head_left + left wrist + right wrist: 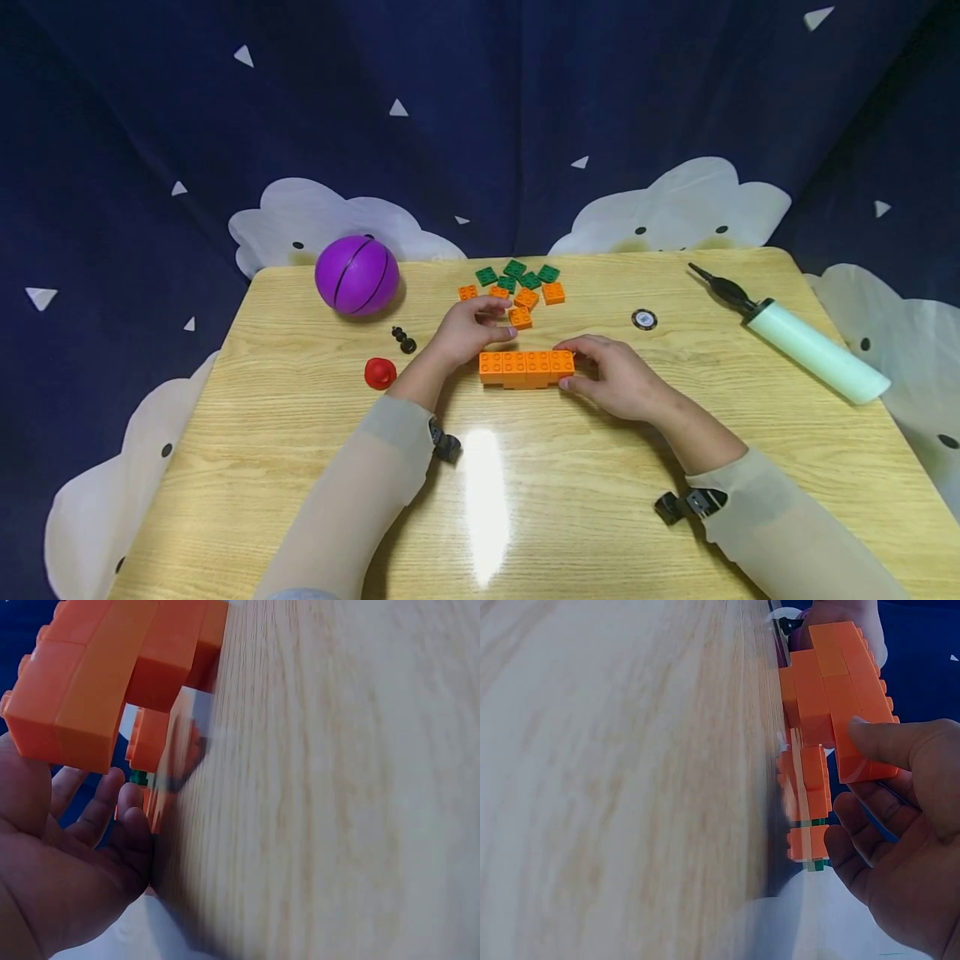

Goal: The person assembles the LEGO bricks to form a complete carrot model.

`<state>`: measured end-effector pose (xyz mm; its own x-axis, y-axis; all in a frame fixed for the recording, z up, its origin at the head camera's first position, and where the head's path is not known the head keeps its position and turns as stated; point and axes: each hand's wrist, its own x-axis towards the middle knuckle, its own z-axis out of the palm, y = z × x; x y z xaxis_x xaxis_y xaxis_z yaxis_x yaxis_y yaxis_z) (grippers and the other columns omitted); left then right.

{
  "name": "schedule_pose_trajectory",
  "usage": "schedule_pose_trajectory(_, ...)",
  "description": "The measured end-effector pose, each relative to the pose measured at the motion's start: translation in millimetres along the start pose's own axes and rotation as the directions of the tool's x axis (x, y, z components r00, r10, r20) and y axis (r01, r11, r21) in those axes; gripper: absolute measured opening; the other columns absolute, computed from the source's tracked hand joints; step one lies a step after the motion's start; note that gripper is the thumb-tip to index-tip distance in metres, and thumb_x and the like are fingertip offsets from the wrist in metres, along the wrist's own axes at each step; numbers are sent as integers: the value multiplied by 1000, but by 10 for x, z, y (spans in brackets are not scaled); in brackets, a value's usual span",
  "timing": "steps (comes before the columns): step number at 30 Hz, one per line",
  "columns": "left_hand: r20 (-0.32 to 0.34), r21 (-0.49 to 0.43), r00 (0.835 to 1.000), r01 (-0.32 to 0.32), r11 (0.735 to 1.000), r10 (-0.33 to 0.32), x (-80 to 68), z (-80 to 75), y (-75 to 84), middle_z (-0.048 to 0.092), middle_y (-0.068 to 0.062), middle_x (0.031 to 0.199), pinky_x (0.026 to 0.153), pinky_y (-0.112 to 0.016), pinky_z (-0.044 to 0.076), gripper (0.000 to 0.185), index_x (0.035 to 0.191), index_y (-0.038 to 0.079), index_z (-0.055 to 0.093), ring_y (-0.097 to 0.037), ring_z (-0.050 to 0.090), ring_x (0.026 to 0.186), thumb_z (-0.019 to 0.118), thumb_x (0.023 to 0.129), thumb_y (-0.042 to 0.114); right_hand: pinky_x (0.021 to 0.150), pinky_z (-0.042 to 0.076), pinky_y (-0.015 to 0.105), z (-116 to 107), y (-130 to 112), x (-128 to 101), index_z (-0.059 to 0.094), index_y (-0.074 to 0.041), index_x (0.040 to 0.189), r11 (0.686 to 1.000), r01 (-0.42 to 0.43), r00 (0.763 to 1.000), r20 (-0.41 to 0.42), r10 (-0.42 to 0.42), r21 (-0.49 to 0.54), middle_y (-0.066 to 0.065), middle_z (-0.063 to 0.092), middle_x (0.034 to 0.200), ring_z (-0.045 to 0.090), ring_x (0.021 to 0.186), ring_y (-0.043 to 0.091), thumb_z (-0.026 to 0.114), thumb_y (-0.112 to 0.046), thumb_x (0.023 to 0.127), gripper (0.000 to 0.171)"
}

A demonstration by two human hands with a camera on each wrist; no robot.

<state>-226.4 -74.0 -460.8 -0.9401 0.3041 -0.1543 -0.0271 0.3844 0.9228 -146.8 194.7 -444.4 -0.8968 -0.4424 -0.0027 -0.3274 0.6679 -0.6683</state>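
The right hand (618,379) pinches the right end of the orange brick build (527,371), thumb on the near side and forefinger on the far side. The build sits near the middle of the table (592,517), between the two hands. The left hand (465,333) lies just beyond the build's left end with its thumb and fingers apart and gently bent, gripping nothing. Its fingertips are close beside a loose orange brick (520,317); whether they touch it cannot be told.

The head view shows the studded top row of the build from above, with green bricks (487,276) behind the loose orange ones. The wrist views show what that angle largely hides: the build narrows in steps toward its base, so the top overhangs at both ends. The right wrist view also shows the thumb flat against the side and the other fingers loosely bent beneath the overhang. Only the head view shows the poker chip (644,319), the red hat-shaped piece (380,373) and the hand pump (817,350).
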Motion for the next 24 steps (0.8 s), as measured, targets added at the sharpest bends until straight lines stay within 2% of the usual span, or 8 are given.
schedule_pose_trajectory(6,-21,93,1000,2,996,0,62,18,-23,67,-4,132,102,-40,49,45,131,17,70,-24,58,118,85,89,22,107,46,53,0,-8,2,64,-14,136,1000,0,1000,0,0,-3,7,65,137,59,126,29,79,-21,94,46)
schedule_pose_trajectory(11,-34,188,999,-22,982,29,102,44,-17,68,-3,130,100,-38,50,45,130,17,71,-23,60,116,86,88,23,107,46,53,-7,-12,1,64,-14,137,1000,2,1000,1,-2,-9,8,65,137,59,126,30,79,-21,94,46)
schedule_pose_trajectory(18,-49,262,998,-24,965,38,127,68,14,68,-2,129,103,-38,50,45,129,16,72,-21,61,119,86,87,26,108,46,52,-13,-13,8,65,-13,135,1000,10,1000,-2,-10,2,6,66,134,60,126,29,80,-20,93,45)
schedule_pose_trajectory(24,-68,353,997,-9,935,35,158,101,22,69,0,129,105,-38,49,46,128,18,72,-21,62,120,85,87,32,108,46,51,-14,-8,16,65,-12,134,1000,19,1000,-5,-19,8,6,67,133,60,126,29,80,-19,93,45)
